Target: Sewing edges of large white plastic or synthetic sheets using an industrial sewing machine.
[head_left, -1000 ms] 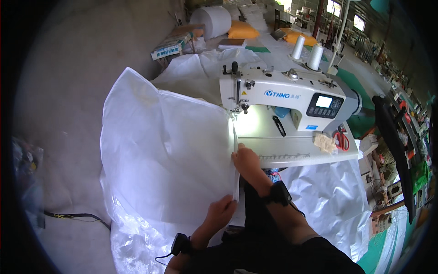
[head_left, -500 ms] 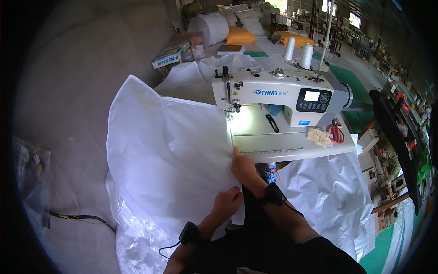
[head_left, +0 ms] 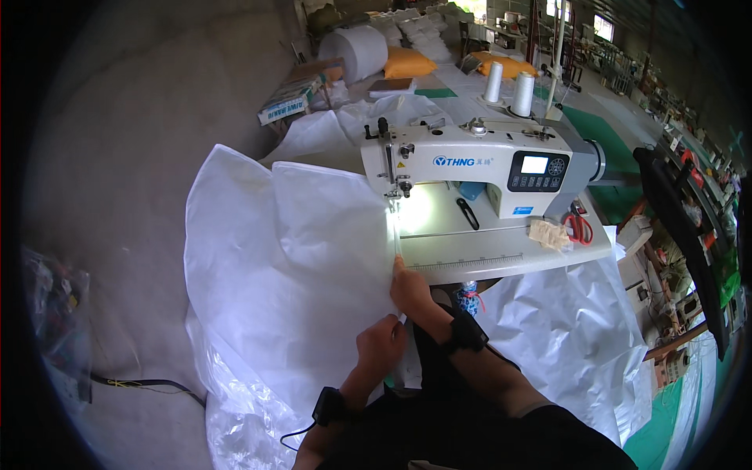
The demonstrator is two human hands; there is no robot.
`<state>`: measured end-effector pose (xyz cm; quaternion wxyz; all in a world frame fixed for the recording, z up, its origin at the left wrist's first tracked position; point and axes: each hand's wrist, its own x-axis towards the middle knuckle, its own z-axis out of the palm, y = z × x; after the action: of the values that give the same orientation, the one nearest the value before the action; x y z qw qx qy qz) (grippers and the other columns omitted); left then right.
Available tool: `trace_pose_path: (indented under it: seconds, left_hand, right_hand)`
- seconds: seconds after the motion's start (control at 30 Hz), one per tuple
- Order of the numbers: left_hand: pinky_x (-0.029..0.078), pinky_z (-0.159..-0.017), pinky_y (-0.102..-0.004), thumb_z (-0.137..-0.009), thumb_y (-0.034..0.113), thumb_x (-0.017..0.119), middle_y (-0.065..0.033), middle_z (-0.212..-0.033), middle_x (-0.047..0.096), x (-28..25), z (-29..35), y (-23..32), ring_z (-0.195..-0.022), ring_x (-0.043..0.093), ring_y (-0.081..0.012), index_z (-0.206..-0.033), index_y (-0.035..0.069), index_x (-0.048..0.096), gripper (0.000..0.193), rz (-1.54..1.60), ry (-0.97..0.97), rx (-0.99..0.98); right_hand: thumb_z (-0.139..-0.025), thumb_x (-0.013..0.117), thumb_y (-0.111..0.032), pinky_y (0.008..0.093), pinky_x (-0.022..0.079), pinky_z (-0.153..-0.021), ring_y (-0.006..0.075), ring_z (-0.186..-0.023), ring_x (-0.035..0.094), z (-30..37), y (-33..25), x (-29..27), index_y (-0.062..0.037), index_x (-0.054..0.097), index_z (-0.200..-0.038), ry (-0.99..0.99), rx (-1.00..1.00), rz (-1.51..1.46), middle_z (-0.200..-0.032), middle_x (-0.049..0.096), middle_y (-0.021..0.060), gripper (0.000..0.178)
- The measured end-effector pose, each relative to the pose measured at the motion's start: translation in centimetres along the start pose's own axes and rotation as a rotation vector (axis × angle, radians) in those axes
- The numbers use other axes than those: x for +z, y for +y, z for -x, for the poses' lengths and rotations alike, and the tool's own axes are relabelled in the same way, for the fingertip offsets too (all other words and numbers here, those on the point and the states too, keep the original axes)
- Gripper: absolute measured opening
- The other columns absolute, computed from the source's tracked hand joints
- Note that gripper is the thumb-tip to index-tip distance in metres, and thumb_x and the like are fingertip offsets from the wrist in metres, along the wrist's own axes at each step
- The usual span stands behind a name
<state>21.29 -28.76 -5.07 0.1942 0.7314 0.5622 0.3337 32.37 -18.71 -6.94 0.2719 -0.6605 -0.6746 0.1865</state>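
Observation:
A large white woven-plastic sheet (head_left: 313, 258) hangs over the left side of a white sewing machine (head_left: 462, 157), its right edge running up under the lit needle area. My right hand (head_left: 410, 291) is closed on that edge at the front of the machine bed, index finger stretched along it toward the needle. Lower and to the left, my left hand (head_left: 381, 343) is curled closed on the same edge; its fingertips are partly hidden. Black thread snips (head_left: 468, 213) lie on the bed, near red-handled scissors (head_left: 579, 229) and a crumpled beige scrap (head_left: 549, 233).
Two white thread cones (head_left: 523, 95) stand behind the machine. More white sheeting (head_left: 560, 337) hangs at the right below the bed. A large white roll (head_left: 354, 55) and an orange sack (head_left: 409, 63) are at the back. A black cable (head_left: 149, 382) lies at the left.
The sheet's upper left peak has sunk and become rounder. Both hands have shifted slightly left in the picture, still at the sheet's edge.

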Motion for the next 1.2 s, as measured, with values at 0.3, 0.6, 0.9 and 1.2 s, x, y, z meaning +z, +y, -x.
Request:
trace_pose_path:
  seconds: [0.3, 0.6, 0.9, 1.2]
  left_hand:
    - [0.047, -0.058, -0.0464, -0.081, 0.018, 0.057, -0.0179, -0.066, 0.059, -0.1, -5.4, -1.8, -0.065, 0.059, -0.0395, -0.073, 0.006, 0.057, 0.015, -0.012, 0.067, 0.014]
    - [0.048, -0.063, -0.0454, -0.083, 0.019, 0.057, -0.0196, -0.072, 0.061, 1.2, -9.9, -3.6, -0.071, 0.061, -0.0403, -0.086, 0.006, 0.061, 0.014, 0.059, 0.042, 0.009]
    - [0.040, -0.088, -0.0500, -0.079, 0.027, 0.066, -0.0106, -0.111, 0.059, -6.8, -9.1, -7.7, -0.108, 0.051, -0.0322, -0.096, 0.012, 0.063, 0.023, -0.544, 0.345, 0.030]
    - [0.033, -0.095, -0.0595, -0.073, 0.038, 0.064, -0.0087, -0.128, 0.049, -11.9, -14.7, -13.6, -0.121, 0.040, -0.0386, -0.111, 0.017, 0.063, 0.043, -0.555, 0.002, -0.223]
  right_hand:
    - [-0.083, 0.044, -0.010, 0.0454, 0.052, -0.067, 0.0375, -0.074, 0.066, -3.9, -1.2, -1.0, 0.0077, 0.042, -0.127, -0.082, 0.005, 0.177, -0.079, 0.065, 0.0225, 0.048]
    - [-0.083, 0.045, -0.010, 0.0413, 0.053, -0.069, 0.0323, -0.082, 0.067, -8.9, -1.5, -1.4, 0.0054, 0.043, -0.129, -0.131, 0.077, 0.200, -0.090, 0.067, 0.0188, 0.049]
    - [-0.085, 0.055, -0.022, 0.0461, 0.050, -0.075, 0.0402, -0.083, 0.063, -0.3, 0.5, -2.7, 0.0011, 0.041, -0.118, -0.133, 0.133, -0.274, -0.090, 0.065, 0.0217, 0.043]
    - [-0.080, 0.071, -0.034, 0.0336, 0.041, -0.096, 0.0232, -0.112, 0.053, 6.5, 2.0, 7.1, -0.0010, 0.033, -0.139, -0.779, 0.134, -1.082, -0.123, 0.054, 0.0145, 0.078]
